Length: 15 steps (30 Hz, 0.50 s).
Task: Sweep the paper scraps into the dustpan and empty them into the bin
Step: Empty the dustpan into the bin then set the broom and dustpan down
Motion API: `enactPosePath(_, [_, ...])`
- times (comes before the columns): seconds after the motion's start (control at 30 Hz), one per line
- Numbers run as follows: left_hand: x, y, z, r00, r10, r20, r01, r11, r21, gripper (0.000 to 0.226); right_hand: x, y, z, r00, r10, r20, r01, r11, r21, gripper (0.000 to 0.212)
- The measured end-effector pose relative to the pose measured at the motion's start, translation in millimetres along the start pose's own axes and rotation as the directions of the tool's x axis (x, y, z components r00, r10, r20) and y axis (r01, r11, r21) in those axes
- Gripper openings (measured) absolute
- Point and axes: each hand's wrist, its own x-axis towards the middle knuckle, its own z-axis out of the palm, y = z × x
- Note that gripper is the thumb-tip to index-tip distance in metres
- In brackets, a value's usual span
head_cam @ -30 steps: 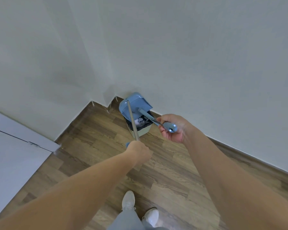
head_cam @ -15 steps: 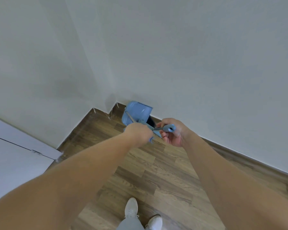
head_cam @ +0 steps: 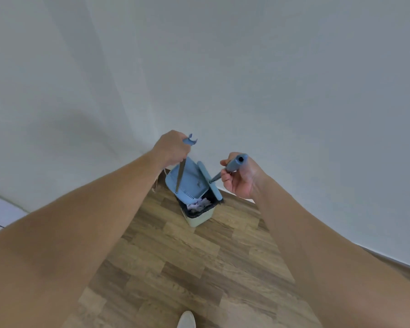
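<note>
We are at the emptying step, and the bin (head_cam: 200,217) is our landmark: it stands on the wooden floor (head_cam: 187,263) in the corner where the two walls meet. Our left hand (head_cam: 173,147) is wrapped around the top of the dustpan's metal handle (head_cam: 180,176), fingers curled tight around it, and the blue dustpan (head_cam: 187,182) hangs tipped directly above the bin, its toothed lip pointing down into the opening. Our right hand (head_cam: 240,177) has its fingers closed around the grey grip of the broom (head_cam: 234,163), whose head (head_cam: 210,181) runs along the far right side of the bin, just beside the dustpan. The paper scraps (head_cam: 198,204) already lie inside the bin, pale against its dark liner; whether any cling inside the pan we cannot tell. To do this well, we judge that we should keep the lip low and centred over the opening, so nothing flutters onto the floor beside the bin, and steepen the tilt gently rather than shake. The broom's bristles could coax out any scrap that sticks, stroking downward toward the bin. The bin looks light, so we should avoid knocking its rim with the pan or broom.
</note>
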Motion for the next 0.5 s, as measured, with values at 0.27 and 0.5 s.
enactPosePath(0.27, [-4.9, 1.2, -3.5, 0.993, -0.117, 0.025, 0.120, 0.977, -0.176, 0.017, -1.6, -19.4, 31.4, 0.999, -0.042, 0.003, 0.042, 0.996, -0.073, 0.021])
enactPosePath(0.5, [-6.7, 11.8, -7.3, 0.977, -0.207, 0.046, 0.208, 0.891, -0.404, 0.041, 1.9, -37.6, 51.2, 0.994, -0.107, 0.003, 0.105, 0.964, -0.243, 0.024])
